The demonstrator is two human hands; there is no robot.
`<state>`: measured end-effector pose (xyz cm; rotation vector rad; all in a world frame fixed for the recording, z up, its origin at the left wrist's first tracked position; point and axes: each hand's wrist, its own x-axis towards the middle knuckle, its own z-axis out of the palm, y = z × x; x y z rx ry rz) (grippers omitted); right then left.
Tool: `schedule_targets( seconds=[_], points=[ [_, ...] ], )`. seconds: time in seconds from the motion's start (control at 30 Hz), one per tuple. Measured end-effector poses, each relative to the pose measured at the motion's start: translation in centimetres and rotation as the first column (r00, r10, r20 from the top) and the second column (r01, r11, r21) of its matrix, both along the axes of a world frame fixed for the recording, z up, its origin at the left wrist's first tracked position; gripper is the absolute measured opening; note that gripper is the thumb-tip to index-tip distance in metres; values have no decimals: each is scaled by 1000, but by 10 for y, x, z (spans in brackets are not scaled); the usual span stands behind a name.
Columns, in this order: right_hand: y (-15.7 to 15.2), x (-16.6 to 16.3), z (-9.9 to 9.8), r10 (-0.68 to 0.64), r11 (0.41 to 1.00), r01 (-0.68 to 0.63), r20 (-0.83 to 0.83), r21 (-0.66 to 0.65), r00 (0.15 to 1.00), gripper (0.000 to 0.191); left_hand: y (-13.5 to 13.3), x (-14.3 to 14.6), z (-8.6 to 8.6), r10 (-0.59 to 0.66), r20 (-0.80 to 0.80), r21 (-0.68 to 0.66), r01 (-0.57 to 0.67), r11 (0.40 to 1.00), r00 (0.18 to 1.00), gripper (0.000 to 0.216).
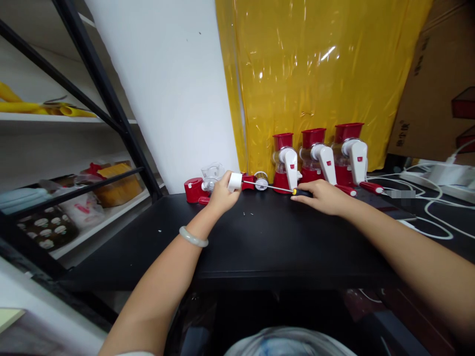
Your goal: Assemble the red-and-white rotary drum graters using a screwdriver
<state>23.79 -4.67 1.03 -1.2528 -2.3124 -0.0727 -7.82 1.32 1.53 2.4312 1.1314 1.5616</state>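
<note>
My left hand (221, 194) is closed around a white plastic part (235, 182), held just above the black table. In my right hand (319, 196) is a screwdriver (272, 187) with a long metal shaft and a black and yellow handle. Its shaft lies nearly level, and the tip meets the right side of the white part. Behind the shaft rest a silver grater drum (261, 181) and a red piece (248, 181). A red base (194, 190) and a clear plastic housing (213, 173) stand beyond my left hand. Small screws (248, 213) lie in front.
Three red and white rotary graters (284, 163) stand along the yellow plastic sheet (308, 69). White cables (438, 195) and a power strip (451, 173) spread over the right side. A black-framed shelf (118, 123) rises at left, and a cardboard box (419, 113) at right.
</note>
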Motion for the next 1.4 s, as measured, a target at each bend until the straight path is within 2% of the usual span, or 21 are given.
schedule_targets(
  seconds=[0.2, 0.77, 0.97, 1.4],
  points=[
    [1, 1, -1, 35, 998, -37, -59, -41, 998, 41, -2, -1, 2, 18, -15, 74, -17, 997, 1000, 23],
    [3, 1, -4, 70, 971, -112, -197, -210, 978, 46, -6, -2, 4, -15, -3, 119, 15, 993, 1000, 27],
    [1, -2, -2, 66, 965, -120, -227, -233, 972, 47, -7, -2, 3, 15, 32, 151, -20, 988, 999, 31],
    [-3, -4, -1, 55, 922, -169, -315, -349, 947, 47, -4, -2, 3, -93, 63, 265, 73, 961, 994, 31]
  ],
)
